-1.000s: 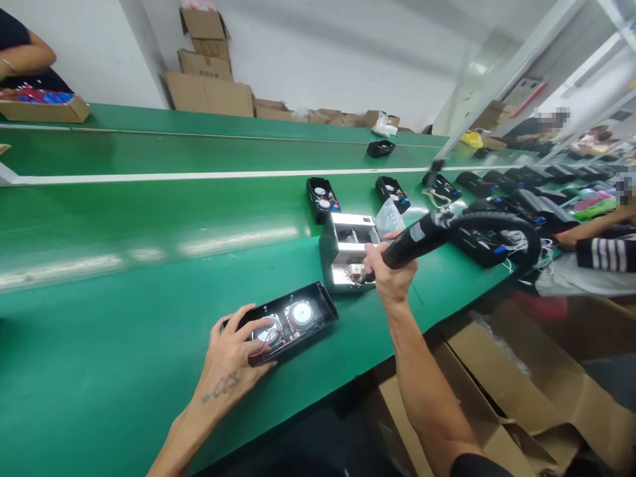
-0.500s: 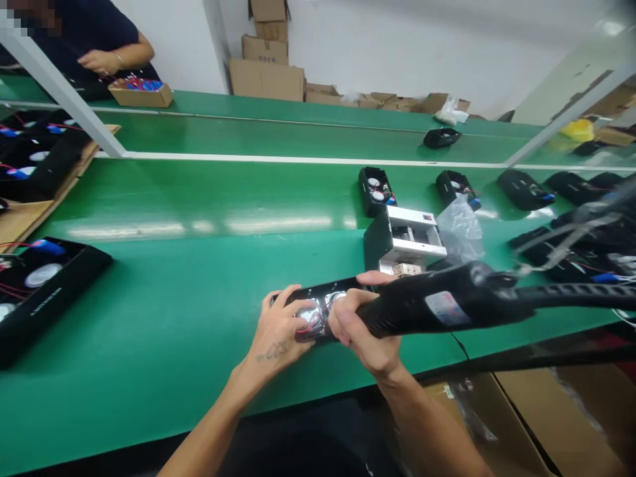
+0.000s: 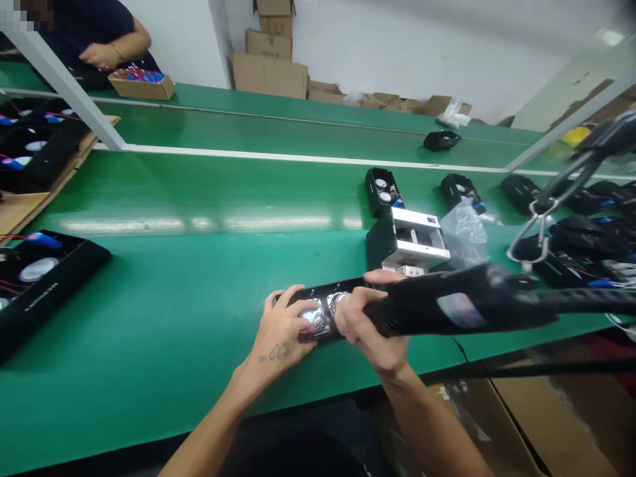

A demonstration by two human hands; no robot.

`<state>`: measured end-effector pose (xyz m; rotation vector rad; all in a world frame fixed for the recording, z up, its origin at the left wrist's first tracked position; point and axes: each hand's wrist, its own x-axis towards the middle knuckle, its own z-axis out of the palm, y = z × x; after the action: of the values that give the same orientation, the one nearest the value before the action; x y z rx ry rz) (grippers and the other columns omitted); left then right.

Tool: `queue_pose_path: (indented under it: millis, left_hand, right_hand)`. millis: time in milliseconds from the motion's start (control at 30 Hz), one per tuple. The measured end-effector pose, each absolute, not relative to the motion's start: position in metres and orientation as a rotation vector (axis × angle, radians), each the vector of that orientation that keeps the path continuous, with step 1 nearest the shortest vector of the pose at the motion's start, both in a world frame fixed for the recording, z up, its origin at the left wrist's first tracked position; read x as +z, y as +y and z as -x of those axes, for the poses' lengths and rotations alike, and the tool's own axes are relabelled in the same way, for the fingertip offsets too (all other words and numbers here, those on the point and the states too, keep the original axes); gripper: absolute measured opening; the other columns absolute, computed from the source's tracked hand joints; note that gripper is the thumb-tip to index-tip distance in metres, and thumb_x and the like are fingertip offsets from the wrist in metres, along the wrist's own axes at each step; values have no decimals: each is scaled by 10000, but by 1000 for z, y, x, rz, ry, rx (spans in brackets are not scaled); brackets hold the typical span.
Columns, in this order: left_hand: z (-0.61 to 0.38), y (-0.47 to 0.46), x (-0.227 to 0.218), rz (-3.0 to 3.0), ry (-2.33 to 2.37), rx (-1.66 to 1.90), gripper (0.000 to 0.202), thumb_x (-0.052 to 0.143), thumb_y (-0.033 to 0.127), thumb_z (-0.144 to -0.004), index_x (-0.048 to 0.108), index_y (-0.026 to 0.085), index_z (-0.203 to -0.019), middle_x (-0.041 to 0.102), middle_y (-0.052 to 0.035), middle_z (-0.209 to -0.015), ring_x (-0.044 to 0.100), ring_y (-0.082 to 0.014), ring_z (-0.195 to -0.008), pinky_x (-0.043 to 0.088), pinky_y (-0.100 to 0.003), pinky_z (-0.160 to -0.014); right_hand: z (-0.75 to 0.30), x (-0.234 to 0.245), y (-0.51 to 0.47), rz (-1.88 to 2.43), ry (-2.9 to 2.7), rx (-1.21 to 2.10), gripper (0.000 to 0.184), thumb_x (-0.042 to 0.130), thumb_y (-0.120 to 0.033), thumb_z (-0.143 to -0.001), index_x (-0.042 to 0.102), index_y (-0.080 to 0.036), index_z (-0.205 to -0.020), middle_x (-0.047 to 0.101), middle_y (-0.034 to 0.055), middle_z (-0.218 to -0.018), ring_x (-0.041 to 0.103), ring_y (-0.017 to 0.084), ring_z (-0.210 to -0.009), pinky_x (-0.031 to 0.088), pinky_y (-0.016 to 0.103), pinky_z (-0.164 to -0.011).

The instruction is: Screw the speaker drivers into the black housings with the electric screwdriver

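Observation:
On the green bench lies a black speaker housing [image 3: 325,291] with round silver speakers and red wires inside. My left hand [image 3: 279,328] grips its left end, fingers over the far edge and across one speaker. My right hand [image 3: 371,329] is wrapped round a black electric screwdriver [image 3: 422,303], held nearly level and pointing left over the housing's right part. The screwdriver's tip is hidden behind my right hand. Just beyond it stands a screw feeder [image 3: 412,242], a dark box with a silver frame.
A metal hook [image 3: 529,238] hangs above the screwdriver's cable end. An open speaker housing [image 3: 54,278] lies at left. More housings [image 3: 385,191] stand beyond the feeder and at right, near a clear plastic bag [image 3: 464,232]. Across the bench, a person's hand [image 3: 101,56] is near a battery box [image 3: 142,86].
The screwdriver and my right hand have shifted slightly right. The hook above the cable has swung upright and shows more sharply. My left hand stays on the speaker housing.

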<state>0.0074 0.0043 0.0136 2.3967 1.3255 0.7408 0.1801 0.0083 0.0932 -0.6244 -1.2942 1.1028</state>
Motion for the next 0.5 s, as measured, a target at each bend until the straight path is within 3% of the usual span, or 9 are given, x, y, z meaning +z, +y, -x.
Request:
queue_pose_path:
  millis: [167,267,367,500]
  left_hand:
    - [-7,7,9,-2417,1318,767,135,831,196,-668,708,252,-670,758,23,-1210,506,-377,-1351,365,-617,-1038]
    - [-6,8,5,-2465,1305,777,128,808,180,-668,702,252,-669,754,17,-1223,507,-382,-1348,374,-617,-1023]
    - [-5,9,3,-2499,1313,780,115,784,171,-679,708,256,-667,758,2,-1207,510,-383,-1344,382,-615,-1018]
    - [-5,9,2,-2526,1305,780,111,771,180,-693,702,259,-659,761,-6,-1195,516,-387,-1335,399,-624,-996]
  right_hand:
    - [-233,130,55,480,-1093,510,308,644,-450,-960,553,-304,-1215,470,-105,-574,389,96,-409,408,256,-449]
    - [-280,134,98,480,-961,47,275,671,-458,-945,563,-309,-1150,535,-93,-649,483,102,-507,480,275,-586]
    - [-317,127,120,802,-1121,37,332,806,-403,-834,598,-256,-1046,609,-62,-710,600,140,-644,518,345,-752]
    - [-326,130,96,873,-1121,51,356,776,-361,-849,566,-255,-1116,519,-88,-619,536,138,-524,491,333,-625]
